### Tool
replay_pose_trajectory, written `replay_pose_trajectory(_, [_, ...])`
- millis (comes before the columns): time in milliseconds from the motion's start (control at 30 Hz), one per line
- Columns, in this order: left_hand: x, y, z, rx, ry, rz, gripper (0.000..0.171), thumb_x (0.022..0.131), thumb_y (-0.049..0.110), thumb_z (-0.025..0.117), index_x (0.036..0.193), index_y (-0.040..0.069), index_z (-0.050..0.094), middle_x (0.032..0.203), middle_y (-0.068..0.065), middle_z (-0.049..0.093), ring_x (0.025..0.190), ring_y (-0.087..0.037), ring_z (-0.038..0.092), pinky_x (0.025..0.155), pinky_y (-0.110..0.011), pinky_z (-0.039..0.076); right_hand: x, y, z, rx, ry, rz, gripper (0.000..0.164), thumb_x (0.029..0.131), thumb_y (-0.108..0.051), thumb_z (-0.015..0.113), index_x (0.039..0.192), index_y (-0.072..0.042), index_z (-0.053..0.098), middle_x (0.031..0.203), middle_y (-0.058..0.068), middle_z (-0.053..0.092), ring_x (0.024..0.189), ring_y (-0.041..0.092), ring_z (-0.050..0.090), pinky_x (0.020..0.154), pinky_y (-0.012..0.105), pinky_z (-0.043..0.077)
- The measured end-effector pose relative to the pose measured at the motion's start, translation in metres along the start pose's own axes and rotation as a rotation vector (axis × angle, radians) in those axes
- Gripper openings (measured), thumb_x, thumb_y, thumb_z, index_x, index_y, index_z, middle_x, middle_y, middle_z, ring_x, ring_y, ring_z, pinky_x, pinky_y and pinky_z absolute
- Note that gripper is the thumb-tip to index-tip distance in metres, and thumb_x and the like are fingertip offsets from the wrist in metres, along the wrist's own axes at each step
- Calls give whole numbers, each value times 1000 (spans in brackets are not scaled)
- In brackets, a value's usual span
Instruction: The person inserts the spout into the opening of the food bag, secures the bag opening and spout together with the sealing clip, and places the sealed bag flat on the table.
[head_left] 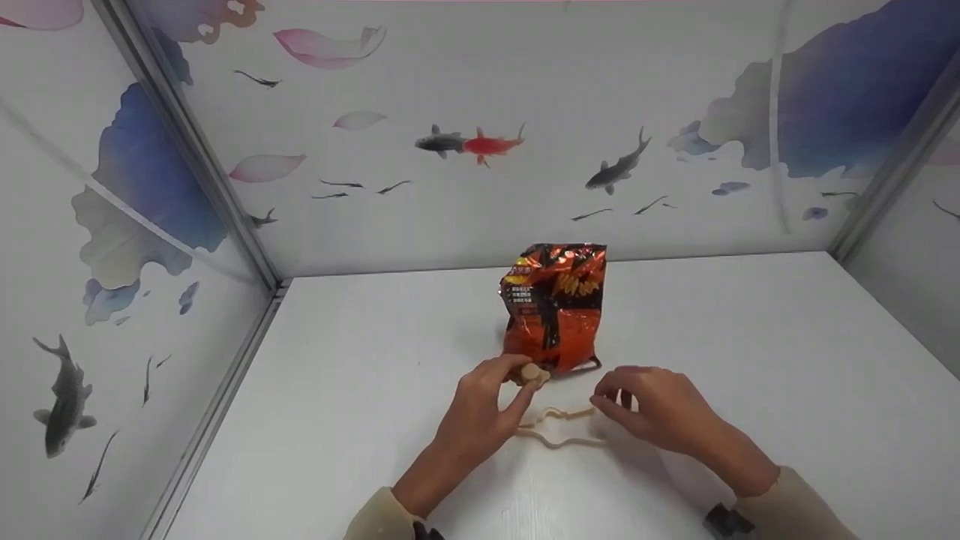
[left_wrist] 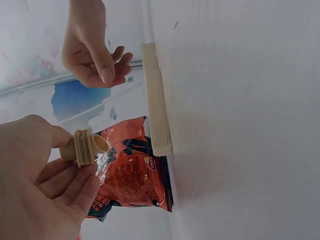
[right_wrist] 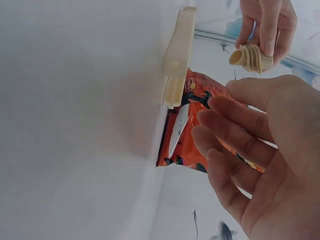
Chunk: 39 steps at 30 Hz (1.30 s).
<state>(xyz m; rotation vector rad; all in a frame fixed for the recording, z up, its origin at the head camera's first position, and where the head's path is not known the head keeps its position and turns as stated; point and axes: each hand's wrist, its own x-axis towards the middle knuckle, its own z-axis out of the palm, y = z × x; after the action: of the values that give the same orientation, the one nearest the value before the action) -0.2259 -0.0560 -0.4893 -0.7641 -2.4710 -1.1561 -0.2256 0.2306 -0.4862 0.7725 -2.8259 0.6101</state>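
Note:
My left hand pinches a small beige plastic spout between thumb and fingers. The spout has a ribbed collar and a slanted hollow end, and is held up off the table. Below and between the hands, a beige plastic bag clip lies on the table with its two long arms spread apart. My right hand hovers by the clip's right end, its fingers loosely bent and holding nothing; the right wrist view shows a gap between them and the clip. Behind the hands stands a shiny orange-and-black snack bag.
The white table meets a back wall printed with fish and petals, just behind the bag. A side panel with a metal frame edge bounds the left; another panel stands at the right.

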Motion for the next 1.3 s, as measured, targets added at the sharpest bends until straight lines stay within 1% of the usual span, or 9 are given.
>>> replay_pose_trajectory(100, [2, -3, -3, 2, 18, 1, 31, 104, 23, 76, 132, 12, 69, 119, 2, 76, 108, -8, 71, 97, -35, 65, 3, 2, -3, -1, 54, 10, 3, 100, -26, 80, 103, -27, 82, 88, -19, 74, 76, -1, 62, 62, 20, 50])
replay_pose_trajectory(267, [6, -8, -5, 6, 43, 10, 30, 104, 23, 76, 130, 10, 70, 118, 1, 76, 106, -10, 72, 96, -33, 65, 8, 6, -6, 19, 109, 44, 6, 100, -24, 79, 105, -26, 82, 92, -18, 76, 80, 1, 64, 63, 21, 52])
replay_pose_trajectory(400, [10, -12, -7, -5, 55, -12, 32, 104, 25, 75, 131, 9, 70, 119, 1, 77, 105, -10, 72, 95, -33, 65, 13, 11, -8, 36, 153, 53, 8, 101, -24, 79, 108, -26, 82, 97, -16, 78, 84, 3, 66, 65, 22, 55])
replay_pose_trajectory(600, [16, -20, -9, -19, 80, -48, 35, 105, 24, 75, 134, 7, 69, 123, 0, 77, 106, -11, 72, 96, -37, 65, 25, 18, -10, 72, 228, 31, 16, 101, -19, 79, 117, -16, 80, 105, -7, 80, 93, 16, 73, 76, 38, 66])
replay_pose_trajectory(700, [22, -24, -12, -1, 99, -62, 33, 105, 23, 74, 134, 7, 68, 123, -1, 77, 106, -10, 72, 96, -35, 65, 35, 22, -14, 90, 269, 19, 19, 101, -14, 77, 119, -12, 78, 108, -2, 80, 96, 19, 74, 79, 45, 67])
replay_pose_trajectory(800, [28, -28, -14, 13, 121, -80, 33, 105, 21, 74, 135, 9, 67, 124, -2, 77, 107, -10, 73, 97, -34, 64, 47, 24, -21, 110, 299, 13, 19, 101, -11, 76, 121, -10, 77, 111, 1, 80, 98, 19, 73, 82, 46, 67])
replay_pose_trajectory(967, [38, -36, -18, 13, 172, -97, 32, 106, 19, 73, 136, 9, 67, 126, -5, 77, 110, -14, 74, 98, -36, 65, 62, 26, -30, 124, 336, 13, 20, 101, -9, 75, 121, -9, 76, 113, 6, 80, 101, 24, 73, 86, 48, 67])
replay_pose_trajectory(1067, [42, -40, -20, 15, 207, -106, 31, 106, 19, 72, 135, 9, 68, 123, -4, 78, 109, -14, 75, 97, -34, 65, 70, 27, -34, 125, 365, 10, 20, 101, -8, 76, 121, -9, 76, 116, 8, 79, 104, 27, 73, 89, 49, 66])
replay_pose_trajectory(1300, [51, -43, -22, -30, 257, -160, 29, 107, 17, 70, 134, 7, 68, 121, -4, 78, 109, -13, 75, 98, -26, 62, 88, 30, -40, 126, 446, 4, 22, 101, -5, 74, 123, -8, 75, 120, 10, 75, 111, 27, 69, 94, 52, 64])
